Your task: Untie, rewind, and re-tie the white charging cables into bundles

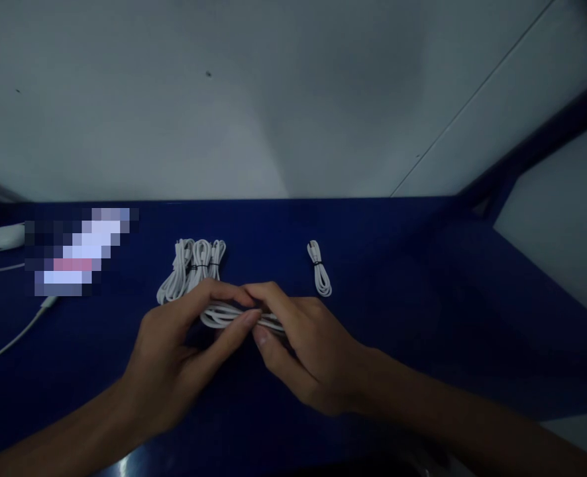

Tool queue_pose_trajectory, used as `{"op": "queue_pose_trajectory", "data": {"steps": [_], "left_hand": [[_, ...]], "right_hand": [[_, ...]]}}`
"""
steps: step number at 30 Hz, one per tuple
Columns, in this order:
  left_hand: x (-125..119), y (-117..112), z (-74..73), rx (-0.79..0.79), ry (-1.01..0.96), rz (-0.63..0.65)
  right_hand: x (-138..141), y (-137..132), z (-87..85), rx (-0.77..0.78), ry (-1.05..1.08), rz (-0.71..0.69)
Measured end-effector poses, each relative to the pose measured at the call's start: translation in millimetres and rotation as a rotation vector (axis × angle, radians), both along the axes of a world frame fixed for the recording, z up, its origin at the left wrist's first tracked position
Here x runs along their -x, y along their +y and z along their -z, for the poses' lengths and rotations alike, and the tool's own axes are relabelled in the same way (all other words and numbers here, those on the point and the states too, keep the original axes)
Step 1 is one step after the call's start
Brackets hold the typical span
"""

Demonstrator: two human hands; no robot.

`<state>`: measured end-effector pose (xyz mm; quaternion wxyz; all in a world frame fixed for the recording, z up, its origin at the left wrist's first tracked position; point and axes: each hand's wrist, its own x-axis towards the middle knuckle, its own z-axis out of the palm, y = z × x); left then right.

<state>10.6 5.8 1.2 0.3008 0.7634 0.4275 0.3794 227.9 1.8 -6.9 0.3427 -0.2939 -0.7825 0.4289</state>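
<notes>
The left hand (174, 358) has its grip closed on a white coiled cable (218, 316), with thumb and forefinger pinching it near the middle. The right hand (318, 351) has its grip closed on the same coil from the other side; its fingers hide part of that end. The coil is held over the blue table (397, 278), on the near side of a cluster of cable bundles (201, 255). A single bundle (319, 268) lies well apart to the right, a black tie (317, 264) around its waist. The step in hand appears to be gathering or binding the coil; the fingers conceal whether a tie is fitted. The next move probably calls for one grip to hold the strands compressed while the other works at the middle.
</notes>
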Motion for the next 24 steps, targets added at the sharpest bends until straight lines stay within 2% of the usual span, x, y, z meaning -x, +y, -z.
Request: {"op": "queue_pose_trajectory", "data": {"steps": [9, 17, 20, 24], "left_hand": [[0, -5, 0.4, 0.051, -0.042, 0.006], [-6, -13, -8.6, 0.089, 0.035, -0.052], [-8, -15, -8.2, 0.132, 0.010, -0.066], [-6, -16, -5.3, 0.202, -0.090, -0.019]], "right_hand": [[-1, 0, -0.6, -0.019, -0.030, 0.025], [-6, 2, -6.7, 0.012, -0.029, 0.035], [-9, 3, -11.4, 0.113, -0.043, 0.010], [-13, 8, -19.8, 0.284, -0.058, -0.107]]}}
